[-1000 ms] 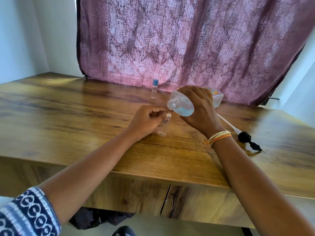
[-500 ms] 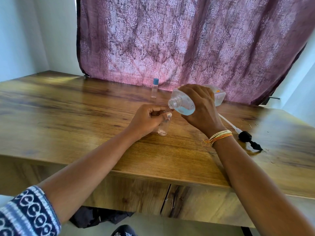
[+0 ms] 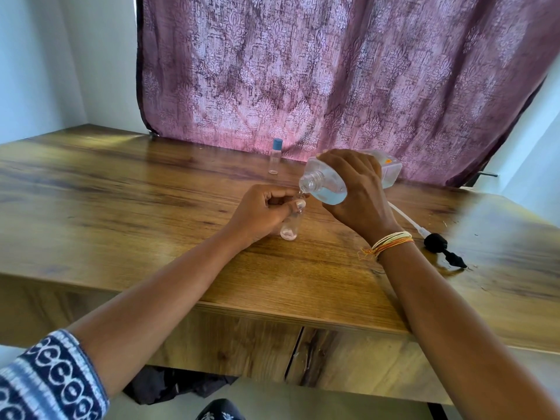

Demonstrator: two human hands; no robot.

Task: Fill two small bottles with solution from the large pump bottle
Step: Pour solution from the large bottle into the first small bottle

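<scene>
Purple curtain [image 3: 333, 71] behind, wooden bench [image 3: 121, 207] below. The small bottle [image 3: 291, 227] is gripped upright on the bench by the left hand [image 3: 257, 213], fingers [image 3: 281, 201] curled round its neck. Just right of those fingers, the big bottle [image 3: 327, 186] is clutched by the right hand [image 3: 357, 195] and has been tipped lower than a second ago, its open mouth now touching the small bottle's top. Pouring is judged underway. The capped bottle [image 3: 275, 157] waits beyond the fingers; the pump [image 3: 436, 242] lies right.

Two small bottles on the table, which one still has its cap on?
The far small bottle by the curtain: it wears a blue cap and stands alone. The near small bottle is uncapped, gripped by the left hand.
</scene>
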